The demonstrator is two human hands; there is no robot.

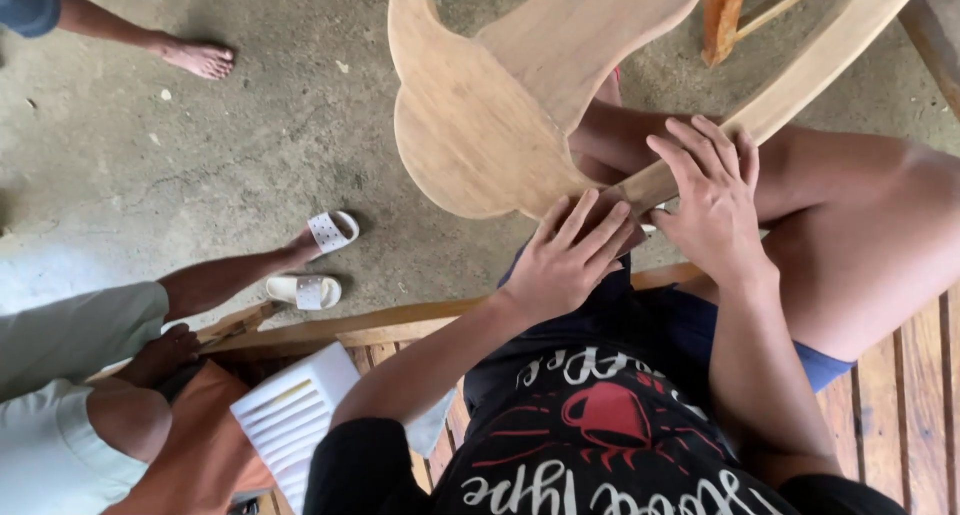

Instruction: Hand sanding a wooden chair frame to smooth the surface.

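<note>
A: What's far left?
B: Seated person w/ white slippers (318,260).
A: Hands?
B: Left hand (565,255) flat, fingers spread, on the wooden piece (480,125) at centre, over lap. Right hand (712,200) just right, fingers spread over its slat (800,85); nothing pinched.

White slippers (318,260), a white slatted object (290,410), perhaps plastic.

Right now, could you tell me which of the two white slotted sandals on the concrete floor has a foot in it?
The upper white sandal, tilted with a foot in it; the lower white sandal lies empty.
</note>
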